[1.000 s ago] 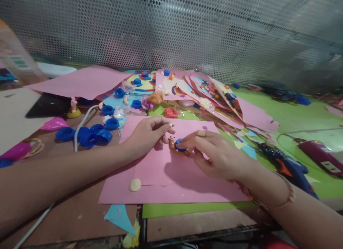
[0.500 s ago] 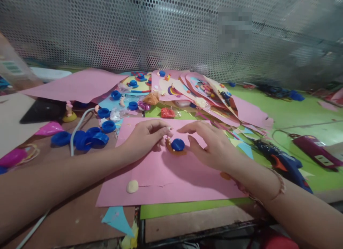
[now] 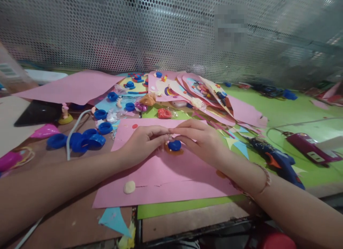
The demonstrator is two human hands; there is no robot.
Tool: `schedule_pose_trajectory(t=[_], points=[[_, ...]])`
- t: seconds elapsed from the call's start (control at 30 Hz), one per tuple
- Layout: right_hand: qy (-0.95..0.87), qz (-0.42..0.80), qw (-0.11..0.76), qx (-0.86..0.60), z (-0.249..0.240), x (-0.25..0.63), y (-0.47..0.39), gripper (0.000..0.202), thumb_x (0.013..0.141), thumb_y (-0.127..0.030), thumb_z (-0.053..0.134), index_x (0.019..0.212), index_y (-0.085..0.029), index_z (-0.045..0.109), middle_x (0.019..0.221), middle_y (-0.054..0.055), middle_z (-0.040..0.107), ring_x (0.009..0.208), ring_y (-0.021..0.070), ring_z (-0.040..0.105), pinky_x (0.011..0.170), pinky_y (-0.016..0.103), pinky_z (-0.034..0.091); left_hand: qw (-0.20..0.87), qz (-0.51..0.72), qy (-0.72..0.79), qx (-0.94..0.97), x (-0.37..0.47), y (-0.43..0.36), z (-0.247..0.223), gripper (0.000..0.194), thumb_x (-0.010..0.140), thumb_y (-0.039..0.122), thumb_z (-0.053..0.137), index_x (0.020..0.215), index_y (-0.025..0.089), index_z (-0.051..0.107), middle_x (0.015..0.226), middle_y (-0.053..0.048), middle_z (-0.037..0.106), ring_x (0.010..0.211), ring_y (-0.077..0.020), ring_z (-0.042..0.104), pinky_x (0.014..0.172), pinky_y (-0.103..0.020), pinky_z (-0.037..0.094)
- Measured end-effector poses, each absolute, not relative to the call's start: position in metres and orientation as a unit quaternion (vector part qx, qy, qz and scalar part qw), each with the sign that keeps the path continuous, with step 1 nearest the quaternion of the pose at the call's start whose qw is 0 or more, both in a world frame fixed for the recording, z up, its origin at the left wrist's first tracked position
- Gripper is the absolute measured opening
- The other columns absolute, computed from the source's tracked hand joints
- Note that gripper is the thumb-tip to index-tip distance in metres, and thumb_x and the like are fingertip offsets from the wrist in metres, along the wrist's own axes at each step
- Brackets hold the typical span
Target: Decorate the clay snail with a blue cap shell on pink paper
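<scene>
My left hand (image 3: 149, 141) rests on the pink sheet (image 3: 166, 179), its thumb and fingers pinched together. From the right, my right hand (image 3: 202, 139) meets it, with closed fingertips touching the left fingertips. Anything small between the fingertips is hidden from me. Just below them lies a blue bottle cap (image 3: 174, 145) on a brown clay piece (image 3: 174, 152), with tiny pale dots along its left edge. A cream clay disc (image 3: 129, 187) sits near the sheet's front left, and a red dot (image 3: 134, 126) near its back left.
Several blue cap rings (image 3: 80, 142) and a white cable (image 3: 69, 143) lie at left. Behind are decorated pink sheets (image 3: 184, 88) and a red clay packet (image 3: 164, 113). A blue glue gun (image 3: 277, 163) and a maroon power strip (image 3: 308, 145) lie at right. A perforated metal panel (image 3: 107, 34) stands behind.
My right hand has moved left and its fingertips now meet those of my left hand above the blue cap. The view has shifted slightly. The cap stays on the sheet.
</scene>
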State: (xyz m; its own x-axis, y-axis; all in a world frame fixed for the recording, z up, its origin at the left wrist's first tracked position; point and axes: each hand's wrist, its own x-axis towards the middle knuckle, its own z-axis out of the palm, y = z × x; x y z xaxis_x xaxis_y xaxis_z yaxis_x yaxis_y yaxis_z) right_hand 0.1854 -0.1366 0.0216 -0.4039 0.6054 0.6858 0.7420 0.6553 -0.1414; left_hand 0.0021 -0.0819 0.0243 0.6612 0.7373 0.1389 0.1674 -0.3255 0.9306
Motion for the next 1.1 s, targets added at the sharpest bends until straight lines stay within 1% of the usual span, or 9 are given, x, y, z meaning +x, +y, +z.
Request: schedule_pose_trajectory(t=[0.1, 0.2, 0.4, 0.5, 0.63, 0.73, 0.8, 0.93, 1.1], points=[[-0.833, -0.097, 0.378, -0.391, 0.021, 0.186, -0.136, 0.017, 0.085, -0.010, 0.056, 0.091, -0.017, 0.070, 0.089, 0.006, 0.072, 0.079, 0.0136, 0.068, 0.070, 0.026, 0.057, 0.531, 0.279, 0.317, 0.734, 0.002, -0.084, 0.026, 0.012, 0.075, 0.023, 0.059, 0.073, 0.015, 0.068, 0.059, 0.001, 0.060, 0.048, -0.0070, 0.049, 0.045, -0.017, 0.041], [-0.842, -0.092, 0.387, -0.366, 0.021, 0.186, -0.136, 0.017, 0.085, -0.008, 0.055, 0.087, -0.016, 0.071, 0.090, 0.008, 0.073, 0.080, 0.0136, 0.068, 0.070, 0.025, 0.058, 0.558, 0.281, 0.331, 0.707, 0.003, -0.085, 0.027, 0.009, 0.070, 0.022, 0.063, 0.069, 0.014, 0.067, 0.055, 0.003, 0.058, 0.046, -0.0068, 0.048, 0.043, -0.017, 0.040], [-0.851, -0.112, 0.391, -0.333, 0.020, 0.185, -0.135, 0.015, 0.084, -0.008, 0.057, 0.084, -0.014, 0.070, 0.084, 0.008, 0.073, 0.075, 0.0132, 0.067, 0.067, 0.025, 0.056, 0.567, 0.282, 0.322, 0.704, 0.003, -0.082, 0.024, 0.009, 0.063, 0.020, 0.067, 0.069, 0.014, 0.071, 0.062, 0.001, 0.065, 0.050, -0.0065, 0.051, 0.046, -0.016, 0.042], [-0.855, -0.150, 0.371, -0.329, 0.023, 0.182, -0.137, 0.014, 0.086, -0.012, 0.056, 0.081, -0.013, 0.069, 0.081, 0.007, 0.073, 0.073, 0.0132, 0.066, 0.067, 0.025, 0.056, 0.555, 0.281, 0.320, 0.715, 0.002, -0.081, 0.023, 0.011, 0.063, 0.023, 0.068, 0.069, 0.015, 0.073, 0.061, 0.000, 0.067, 0.051, -0.0079, 0.053, 0.048, -0.017, 0.043], [-0.857, -0.207, 0.339, -0.328, 0.027, 0.178, -0.140, 0.014, 0.087, -0.014, 0.055, 0.081, -0.012, 0.068, 0.082, 0.006, 0.074, 0.074, 0.0143, 0.068, 0.069, 0.025, 0.056, 0.546, 0.289, 0.294, 0.729, 0.001, -0.080, 0.024, 0.009, 0.065, 0.023, 0.065, 0.062, 0.016, 0.071, 0.057, 0.001, 0.066, 0.051, -0.0087, 0.055, 0.052, -0.019, 0.046], [-0.856, -0.229, 0.321, -0.334, 0.027, 0.178, -0.140, 0.011, 0.086, -0.014, 0.057, 0.082, -0.012, 0.067, 0.089, 0.007, 0.074, 0.078, 0.0165, 0.068, 0.071, 0.026, 0.057, 0.523, 0.287, 0.270, 0.756, 0.000, -0.079, 0.024, 0.018, 0.070, 0.023, 0.060, 0.054, 0.016, 0.066, 0.050, 0.003, 0.060, 0.050, -0.0084, 0.053, 0.052, -0.019, 0.044], [-0.855, -0.235, 0.316, -0.336, 0.026, 0.180, -0.139, 0.011, 0.086, -0.013, 0.056, 0.084, -0.012, 0.066, 0.094, 0.007, 0.074, 0.081, 0.0166, 0.069, 0.073, 0.026, 0.057, 0.514, 0.281, 0.257, 0.769, 0.000, -0.078, 0.024, 0.022, 0.072, 0.023, 0.058, 0.052, 0.015, 0.064, 0.050, 0.002, 0.059, 0.051, -0.0084, 0.052, 0.053, -0.019, 0.043], [-0.860, -0.236, 0.325, -0.316, 0.025, 0.185, -0.139, 0.012, 0.087, -0.010, 0.054, 0.088, -0.011, 0.065, 0.096, 0.009, 0.074, 0.082, 0.0169, 0.069, 0.074, 0.028, 0.058, 0.524, 0.273, 0.258, 0.764, 0.000, -0.077, 0.024, 0.018, 0.071, 0.022, 0.058, 0.057, 0.015, 0.065, 0.052, 0.003, 0.059, 0.052, -0.0078, 0.050, 0.053, -0.019, 0.040], [-0.871, -0.250, 0.318, -0.277, 0.026, 0.188, -0.140, 0.018, 0.088, -0.006, 0.050, 0.099, -0.006, 0.064, 0.105, 0.016, 0.070, 0.087, 0.0220, 0.069, 0.070, 0.033, 0.060, 0.558, 0.282, 0.274, 0.730, 0.001, -0.075, 0.024, 0.018, 0.070, 0.025, 0.059, 0.056, 0.015, 0.064, 0.052, 0.002, 0.061, 0.050, -0.0081, 0.051, 0.050, -0.019, 0.039]])
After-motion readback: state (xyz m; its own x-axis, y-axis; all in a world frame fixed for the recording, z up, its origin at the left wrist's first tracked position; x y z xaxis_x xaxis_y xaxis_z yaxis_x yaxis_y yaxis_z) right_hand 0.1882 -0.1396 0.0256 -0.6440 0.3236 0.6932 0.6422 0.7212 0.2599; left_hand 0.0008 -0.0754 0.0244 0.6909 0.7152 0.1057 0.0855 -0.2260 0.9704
